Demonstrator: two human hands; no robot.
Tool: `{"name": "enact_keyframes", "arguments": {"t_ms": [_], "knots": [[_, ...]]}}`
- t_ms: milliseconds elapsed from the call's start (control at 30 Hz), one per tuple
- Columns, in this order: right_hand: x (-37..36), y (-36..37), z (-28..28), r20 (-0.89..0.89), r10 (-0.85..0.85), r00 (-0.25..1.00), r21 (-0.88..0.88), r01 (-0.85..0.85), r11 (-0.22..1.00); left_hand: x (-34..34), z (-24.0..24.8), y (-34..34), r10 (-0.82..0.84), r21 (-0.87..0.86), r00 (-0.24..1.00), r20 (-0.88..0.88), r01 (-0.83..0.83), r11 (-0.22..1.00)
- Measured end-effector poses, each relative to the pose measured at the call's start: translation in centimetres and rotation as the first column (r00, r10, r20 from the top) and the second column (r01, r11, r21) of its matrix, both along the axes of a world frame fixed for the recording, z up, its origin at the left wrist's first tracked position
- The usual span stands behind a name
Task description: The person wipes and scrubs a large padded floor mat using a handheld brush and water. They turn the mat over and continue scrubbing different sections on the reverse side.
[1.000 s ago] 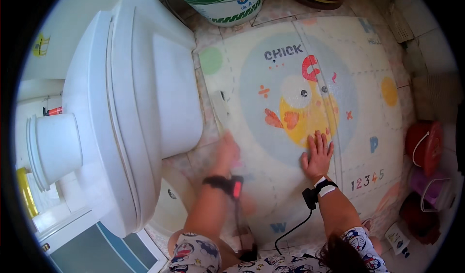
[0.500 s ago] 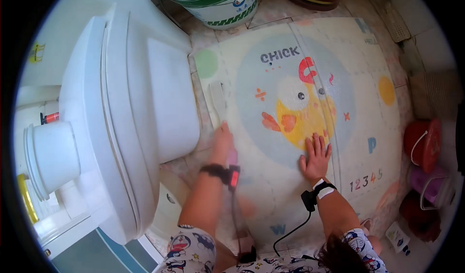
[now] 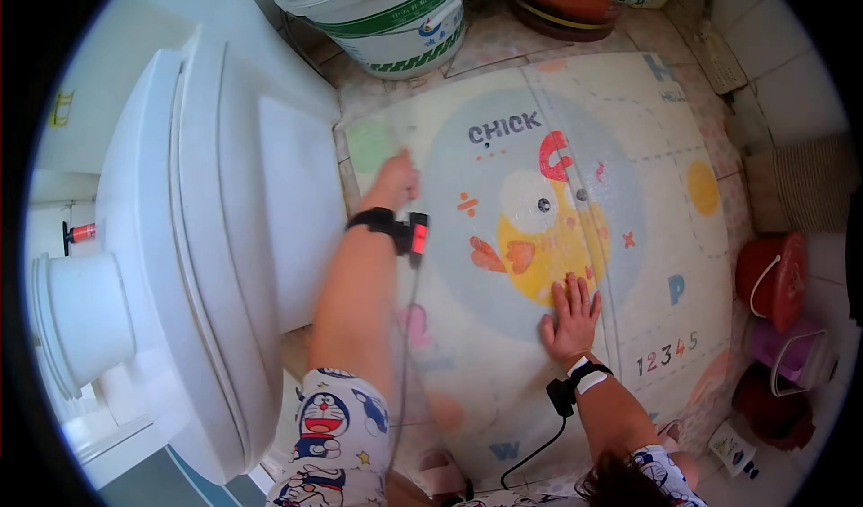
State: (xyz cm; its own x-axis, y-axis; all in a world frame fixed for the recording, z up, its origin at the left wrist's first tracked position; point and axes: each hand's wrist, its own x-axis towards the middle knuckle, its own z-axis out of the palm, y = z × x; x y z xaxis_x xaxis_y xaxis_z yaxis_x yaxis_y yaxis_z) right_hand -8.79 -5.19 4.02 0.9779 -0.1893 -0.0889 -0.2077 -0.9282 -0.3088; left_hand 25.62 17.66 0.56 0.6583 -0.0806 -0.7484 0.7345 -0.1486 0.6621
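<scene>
A foam play mat (image 3: 476, 345) with a yellow chick picture lies on the tiled floor, its surface wet and shiny. My left hand (image 3: 395, 183) is closed round the handle of a white brush, over the mat's left edge near a green circle. Motion blurs the brush, and its head is hard to make out. Lower on the picture, my right hand (image 3: 571, 318) rests flat on the mat, fingers spread, with nothing in it. Both wrists wear black straps with small devices.
To the left stands a large white fixture (image 3: 297, 201) with rounded edges. A white bucket (image 3: 387, 35) with a green band and a red round container (image 3: 566, 4) are behind the mat. Along the right are a red bucket (image 3: 771, 278), a purple bucket (image 3: 791, 350) and a white bottle (image 3: 733, 449).
My left hand has moved away from me with the brush, up along the mat's left edge. My right hand stays flat at the same spot on the chick. The view has shifted slightly.
</scene>
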Motion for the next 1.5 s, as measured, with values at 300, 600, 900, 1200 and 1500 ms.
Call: {"name": "enact_keyframes", "arguments": {"t_ms": [300,600,900,1200,1500], "knots": [[0.3,0.5,0.4,-0.020,-0.005,1.000,0.031,0.006,1.000,0.2,-1.8,5.9,-0.047,0.364,0.982,0.183,-0.024,0.931],[0.1,-0.2,0.3,-0.041,-0.012,0.999,0.024,0.013,1.000,-20.0,-1.6,-2.7,-0.455,0.552,0.887,0.078,0.342,0.761],[0.4,0.7,0.7,-0.018,0.006,1.000,0.059,-0.005,0.998,-11.1,-3.0,6.8,-0.164,0.463,0.986,-0.022,0.155,0.873],[-0.4,-1.0,0.3,-0.031,-0.018,0.999,0.008,0.018,1.000,-28.1,-0.3,-0.4,-0.749,0.728,0.660,-0.054,0.540,0.423],[0.1,0.2,0.4,-0.027,-0.021,0.999,0.038,0.022,0.999,-20.8,0.8,2.2,-0.350,0.539,0.923,0.160,0.215,0.814]]}}
